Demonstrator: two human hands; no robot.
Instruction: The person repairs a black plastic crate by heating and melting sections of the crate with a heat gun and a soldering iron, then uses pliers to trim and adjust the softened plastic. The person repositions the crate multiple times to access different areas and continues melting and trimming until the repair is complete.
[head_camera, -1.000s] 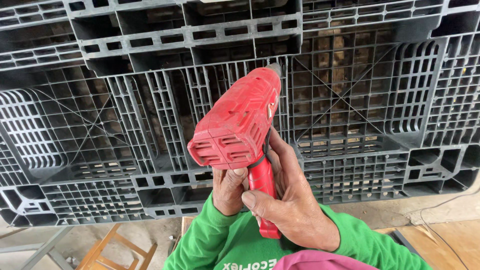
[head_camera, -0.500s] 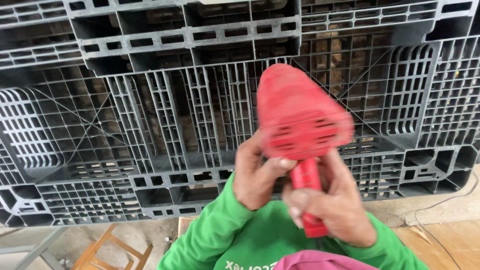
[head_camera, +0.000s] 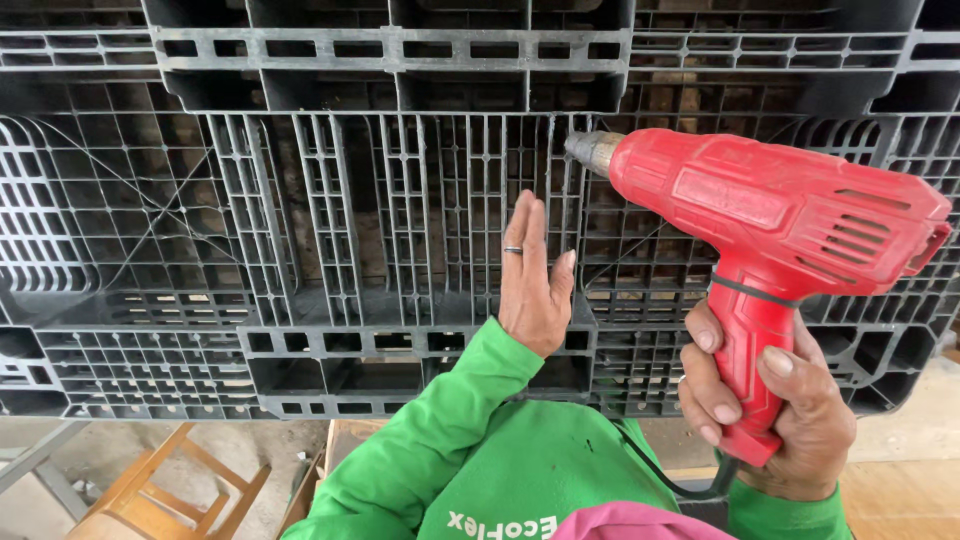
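Note:
My right hand (head_camera: 765, 400) grips the handle of a red electric drill (head_camera: 780, 220). The drill lies level, its metal chuck pointing left at a rib of the dark grey plastic pallet (head_camera: 300, 200) that stands on edge in front of me. My left hand (head_camera: 532, 275) is flat against the pallet's grid, fingers together and pointing up, a ring on one finger. It sits just left of and below the drill's tip. Both arms wear green sleeves.
A second grey plastic pallet (head_camera: 400, 50) is stacked above the first. A wooden stool (head_camera: 175, 490) stands on the concrete floor at the lower left. A black cord (head_camera: 690, 490) hangs from the drill's handle. Wooden boards lie at the lower right.
The drill has swung from pointing away to lying level on the right, tip to the left. My left hand has let go of it and moved onto the pallet's face.

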